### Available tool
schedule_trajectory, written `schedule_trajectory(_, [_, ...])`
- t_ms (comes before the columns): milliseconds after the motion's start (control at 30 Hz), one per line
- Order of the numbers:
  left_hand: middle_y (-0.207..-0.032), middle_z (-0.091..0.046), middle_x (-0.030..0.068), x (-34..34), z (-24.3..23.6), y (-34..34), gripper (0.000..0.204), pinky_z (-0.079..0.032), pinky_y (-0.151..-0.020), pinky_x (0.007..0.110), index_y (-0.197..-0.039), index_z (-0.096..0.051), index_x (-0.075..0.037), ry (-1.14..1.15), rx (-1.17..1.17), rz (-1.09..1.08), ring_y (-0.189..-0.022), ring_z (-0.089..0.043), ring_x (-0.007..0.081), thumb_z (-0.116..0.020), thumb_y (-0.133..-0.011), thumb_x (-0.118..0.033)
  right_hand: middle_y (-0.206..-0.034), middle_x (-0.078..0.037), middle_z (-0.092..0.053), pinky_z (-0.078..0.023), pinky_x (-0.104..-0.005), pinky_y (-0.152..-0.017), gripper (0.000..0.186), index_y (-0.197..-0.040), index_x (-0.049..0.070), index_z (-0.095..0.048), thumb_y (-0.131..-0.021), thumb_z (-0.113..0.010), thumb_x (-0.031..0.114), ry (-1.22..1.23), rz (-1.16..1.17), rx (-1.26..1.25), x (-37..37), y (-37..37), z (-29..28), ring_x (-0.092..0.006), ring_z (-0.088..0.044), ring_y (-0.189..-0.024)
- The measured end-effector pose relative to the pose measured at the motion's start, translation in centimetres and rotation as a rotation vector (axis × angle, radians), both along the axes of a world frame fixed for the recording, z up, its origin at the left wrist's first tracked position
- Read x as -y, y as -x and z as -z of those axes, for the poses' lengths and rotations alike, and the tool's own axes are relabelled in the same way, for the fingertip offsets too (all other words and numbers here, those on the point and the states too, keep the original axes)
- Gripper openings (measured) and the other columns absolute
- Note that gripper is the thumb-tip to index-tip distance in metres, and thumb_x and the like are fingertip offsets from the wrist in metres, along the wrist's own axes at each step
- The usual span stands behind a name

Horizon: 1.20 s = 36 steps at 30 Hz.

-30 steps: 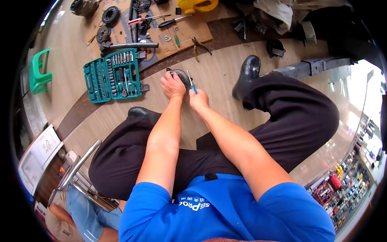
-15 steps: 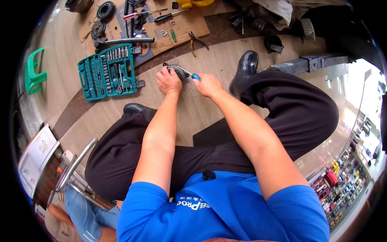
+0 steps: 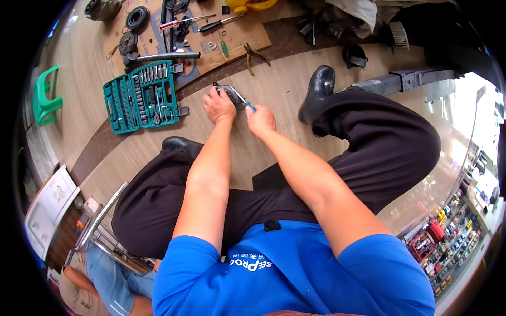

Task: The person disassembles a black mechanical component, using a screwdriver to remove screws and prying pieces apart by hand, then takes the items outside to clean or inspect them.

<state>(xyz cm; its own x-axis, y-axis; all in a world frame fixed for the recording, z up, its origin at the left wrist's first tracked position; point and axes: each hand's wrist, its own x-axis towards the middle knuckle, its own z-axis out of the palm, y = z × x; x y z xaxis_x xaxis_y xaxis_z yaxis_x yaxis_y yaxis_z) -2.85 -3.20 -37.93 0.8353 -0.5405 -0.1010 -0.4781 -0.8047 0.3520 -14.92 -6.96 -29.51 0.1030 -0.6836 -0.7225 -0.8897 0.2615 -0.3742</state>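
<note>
On the floor in front of me, my left hand (image 3: 220,106) grips a dark round part (image 3: 231,97) with its fingers curled over the near left side. My right hand (image 3: 261,121) is closed round the blue handle of a screwdriver (image 3: 249,106). The bright shaft runs up and left across the top of the round part. Whether its tip touches a screw is too small to see, and my fingers cover much of the part. A teal socket set case (image 3: 141,97) lies open to the left of my left hand. Beyond the part rest pliers (image 3: 256,57) with yellowish handles.
Cardboard (image 3: 247,36) at the far side bears screwdrivers, a metal tube (image 3: 167,55) and dark parts. A grey metal beam (image 3: 406,81) stands right of my boot (image 3: 318,87). There is a green stool (image 3: 47,96) at far left. Another person's legs (image 3: 108,271) show lower left.
My right hand has swung left and nearer to me, turning the screwdriver's handle the same way. The left hand keeps its hold on the round part.
</note>
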Motion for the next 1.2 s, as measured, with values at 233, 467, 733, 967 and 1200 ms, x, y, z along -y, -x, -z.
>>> schedule_trajectory(233, [-0.116, -0.058, 0.0234, 2.3, -1.8, 0.3, 0.042, -0.050, -0.086, 0.052, -0.119, -0.054, -0.008, -0.118, -0.154, -0.322, -0.104, -0.060, 0.0420, -0.048, -0.097, -0.042, -0.092, -0.029, -0.066, -0.049, -0.0516, -0.081, 0.044, -0.089, -0.002, -0.066, -0.091, -0.058, 0.041, 0.074, 0.383, 0.252, -3.2, -3.5, 1.3, -0.0462, -0.064, -0.092])
schedule_trajectory(467, [-0.123, -0.056, 0.0293, 2.9, -2.4, -0.9, 0.054, -0.046, -0.095, 0.052, -0.123, -0.050, 0.002, -0.138, -0.384, -0.484, -0.112, -0.056, 0.0452, -0.046, -0.098, -0.046, -0.087, -0.028, -0.066, -0.049, -0.0513, -0.076, 0.047, -0.085, -0.002, -0.064, -0.090, -0.059, 0.044, 0.259, 0.423, 0.162, 6.4, 1.5, 1.4, -0.0449, -0.064, -0.087])
schedule_trajectory(733, [-0.137, -0.044, 0.0310, 2.6, -2.1, -1.6, 0.053, -0.043, -0.100, 0.051, -0.131, -0.048, -0.001, -0.125, -0.368, -0.463, -0.120, -0.051, 0.0448, -0.046, -0.099, -0.043, -0.092, -0.025, -0.068, -0.050, -0.0497, -0.079, 0.043, -0.091, 0.000, -0.065, -0.089, -0.061, 0.043, 0.182, 0.328, 0.167, 5.9, 3.2, 1.1, -0.0421, -0.065, -0.090])
schedule_trajectory(967, [-0.142, -0.039, 0.0271, 3.9, -2.7, -0.4, 0.085, -0.035, -0.109, 0.050, -0.138, -0.048, -0.009, -0.150, -0.297, -0.243, -0.129, -0.042, 0.0455, -0.068, -0.076, -0.064, -0.102, -0.024, -0.068, -0.051, -0.0474, -0.087, 0.042, -0.097, 0.001, -0.068, -0.088, -0.062, 0.041, 0.048, 0.218, 0.172, 5.0, 3.2, 1.4, -0.0405, -0.064, -0.100])
schedule_trajectory(1200, [-0.134, -0.050, 0.0234, 3.2, -3.3, -0.4, 0.080, -0.042, -0.103, 0.048, -0.135, -0.049, -0.008, -0.246, -0.312, -0.330, -0.124, -0.051, 0.0402, -0.061, -0.081, -0.066, -0.109, -0.022, -0.068, -0.052, -0.0448, -0.090, 0.039, -0.105, 0.002, -0.071, -0.088, -0.063, 0.037, -0.075, -0.200, 0.132, 5.3, 3.4, 1.0, -0.0377, -0.065, -0.103])
